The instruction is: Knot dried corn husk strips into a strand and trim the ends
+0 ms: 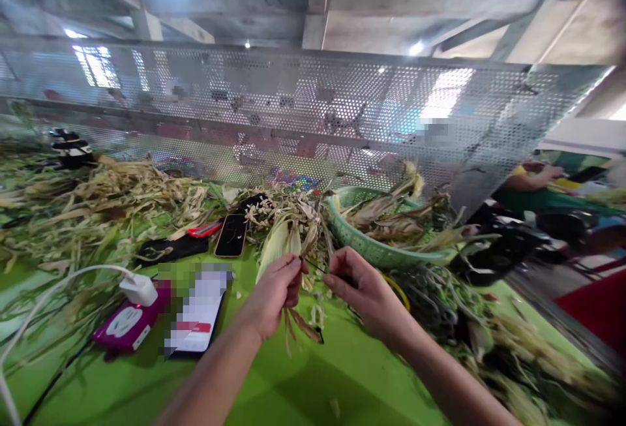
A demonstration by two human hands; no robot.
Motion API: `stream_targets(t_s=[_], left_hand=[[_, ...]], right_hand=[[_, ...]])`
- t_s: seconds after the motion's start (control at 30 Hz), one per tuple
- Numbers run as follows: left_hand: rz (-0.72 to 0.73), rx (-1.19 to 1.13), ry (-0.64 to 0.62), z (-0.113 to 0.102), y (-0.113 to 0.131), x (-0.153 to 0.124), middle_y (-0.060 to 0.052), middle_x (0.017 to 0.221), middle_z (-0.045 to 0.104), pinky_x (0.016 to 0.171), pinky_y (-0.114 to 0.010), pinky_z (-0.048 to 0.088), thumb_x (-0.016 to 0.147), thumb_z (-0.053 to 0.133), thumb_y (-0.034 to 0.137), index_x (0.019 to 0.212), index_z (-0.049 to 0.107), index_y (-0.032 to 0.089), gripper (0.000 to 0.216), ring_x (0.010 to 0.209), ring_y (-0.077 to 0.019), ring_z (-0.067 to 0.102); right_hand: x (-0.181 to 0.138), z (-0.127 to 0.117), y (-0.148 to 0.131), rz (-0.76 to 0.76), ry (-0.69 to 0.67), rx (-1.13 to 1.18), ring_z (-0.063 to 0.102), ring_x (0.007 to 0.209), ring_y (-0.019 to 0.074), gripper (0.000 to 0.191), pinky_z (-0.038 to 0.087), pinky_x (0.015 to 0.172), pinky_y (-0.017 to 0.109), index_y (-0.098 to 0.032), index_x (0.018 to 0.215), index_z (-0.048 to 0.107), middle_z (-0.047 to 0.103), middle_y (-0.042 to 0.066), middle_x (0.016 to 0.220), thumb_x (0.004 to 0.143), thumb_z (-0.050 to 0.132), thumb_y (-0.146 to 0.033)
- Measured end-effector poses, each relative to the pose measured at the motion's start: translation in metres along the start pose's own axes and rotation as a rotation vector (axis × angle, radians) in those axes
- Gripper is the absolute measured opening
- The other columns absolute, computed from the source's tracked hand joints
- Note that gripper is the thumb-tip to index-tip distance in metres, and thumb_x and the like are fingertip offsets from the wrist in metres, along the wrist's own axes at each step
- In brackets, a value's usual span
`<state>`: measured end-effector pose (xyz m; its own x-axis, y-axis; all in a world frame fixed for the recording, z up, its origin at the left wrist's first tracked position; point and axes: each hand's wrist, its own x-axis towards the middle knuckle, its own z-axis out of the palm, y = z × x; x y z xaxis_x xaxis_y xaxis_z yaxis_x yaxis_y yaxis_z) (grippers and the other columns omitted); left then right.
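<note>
My left hand [274, 295] is closed, its thumb and fingers pinching a bunch of dried corn husk [278, 238]. The pale, broad leaves fan out above the fingers, and thin brown husk strips [306, 327] hang below. Just to the right, my right hand [360, 290] is closed in a pinch on a thin dark cord [315, 265]. That cord runs across the short gap to the husk at my left fingertips. Whether it wraps around the husk is too small to tell.
A green plastic basket [364, 241] with dried husks stands beyond my right hand. Left lie a phone with a lit screen [200, 315], a dark phone [231, 235], a red-handled cutter [204, 228] and a purple power strip [127, 328]. A perforated metal panel [293, 113] rises behind.
</note>
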<state>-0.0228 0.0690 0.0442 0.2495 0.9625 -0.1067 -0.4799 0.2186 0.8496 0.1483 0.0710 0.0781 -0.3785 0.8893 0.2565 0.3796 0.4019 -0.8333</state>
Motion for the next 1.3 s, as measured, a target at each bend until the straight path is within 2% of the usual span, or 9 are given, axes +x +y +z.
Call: stream_targets(t_s=[0.13,0.23,0.33,0.6,0.83,0.97,1.03,1.1,1.3], left_hand=[[-0.019,0.031,0.010,0.002,-0.001,0.001,0.006,0.061,0.031,0.045,-0.020,0.010,0.080,0.061,0.039,0.079,0.053,0.016,0.024,0.047,-0.0038,0.019],[0.021,0.080,0.023,0.001,-0.001,0.001,0.006,0.062,0.033,0.045,-0.021,0.009,0.080,0.060,0.039,0.079,0.051,0.017,0.024,0.047,-0.0045,0.019],[0.092,0.232,0.075,-0.001,-0.003,0.002,0.006,0.059,0.033,0.046,-0.022,0.011,0.081,0.057,0.039,0.076,0.051,0.018,0.022,0.047,-0.0060,0.022],[0.327,0.715,0.196,0.002,-0.014,0.005,0.002,0.054,0.042,0.052,-0.024,0.018,0.083,0.053,0.032,0.058,0.047,0.020,0.029,0.054,-0.0137,0.035],[0.394,0.847,0.142,0.000,-0.017,-0.001,0.003,0.048,0.035,0.053,-0.026,0.012,0.077,0.059,0.017,0.054,0.052,0.021,0.025,0.046,-0.0128,0.022],[0.388,0.981,-0.130,0.005,-0.008,-0.011,0.001,0.053,0.047,0.054,-0.025,0.018,0.079,0.057,0.018,0.060,0.059,0.022,0.019,0.050,-0.0130,0.033],[0.356,0.927,-0.300,0.009,0.000,-0.015,-0.001,0.064,0.056,0.057,-0.024,0.024,0.081,0.056,0.022,0.069,0.064,0.022,0.015,0.059,-0.0142,0.043],[0.279,0.772,-0.358,0.011,0.005,-0.017,-0.002,0.073,0.058,0.058,-0.023,0.029,0.085,0.053,0.029,0.079,0.066,0.022,0.017,0.064,-0.0136,0.046],[0.146,0.283,0.038,-0.001,0.002,-0.002,0.006,0.059,0.033,0.044,-0.020,0.015,0.080,0.060,0.046,0.085,0.062,0.018,0.029,0.048,-0.0062,0.024]], right_hand=[[0.004,0.001,0.009,0.002,0.004,-0.240,0.045,0.061,0.0121,0.019,0.034,0.057,0.022,-0.020,0.103,0.055,0.051,-0.004,0.067,0.089,0.052,-0.033],[0.004,0.001,0.009,-0.041,-0.048,-0.369,0.049,0.065,0.0124,0.020,0.034,0.060,0.022,-0.019,0.082,0.058,0.056,-0.002,0.071,0.092,0.046,-0.032],[0.002,0.004,0.006,-0.092,-0.026,-0.455,0.045,0.060,0.0111,0.028,0.031,0.057,0.021,-0.018,0.066,0.047,0.048,-0.003,0.064,0.092,0.044,-0.028],[-0.004,0.021,-0.001,-0.217,-0.053,-0.549,0.041,0.055,0.0107,0.027,0.029,0.054,0.022,-0.019,0.060,0.043,0.046,-0.002,0.060,0.087,0.044,-0.018],[-0.007,-0.027,-0.015,-0.237,-0.190,-0.563,0.055,0.067,0.0134,0.016,0.039,0.062,0.023,-0.020,0.078,0.066,0.062,0.002,0.075,0.087,0.055,-0.027],[-0.002,-0.059,-0.011,-0.196,-0.093,-0.632,0.057,0.071,0.0146,0.018,0.040,0.066,0.024,-0.020,0.077,0.068,0.063,0.003,0.079,0.087,0.057,-0.031],[0.004,-0.067,0.002,-0.175,-0.076,-0.562,0.058,0.072,0.0152,0.021,0.041,0.067,0.025,-0.019,0.076,0.068,0.062,0.003,0.077,0.086,0.058,-0.034],[0.011,-0.067,0.018,-0.154,-0.084,-0.451,0.057,0.069,0.0155,0.027,0.042,0.065,0.026,-0.017,0.074,0.068,0.061,0.003,0.074,0.085,0.059,-0.040],[0.016,-0.049,0.037,-0.136,-0.069,-0.394,0.052,0.068,0.0142,0.035,0.041,0.063,0.025,-0.015,0.069,0.064,0.055,0.002,0.074,0.084,0.057,-0.045]])
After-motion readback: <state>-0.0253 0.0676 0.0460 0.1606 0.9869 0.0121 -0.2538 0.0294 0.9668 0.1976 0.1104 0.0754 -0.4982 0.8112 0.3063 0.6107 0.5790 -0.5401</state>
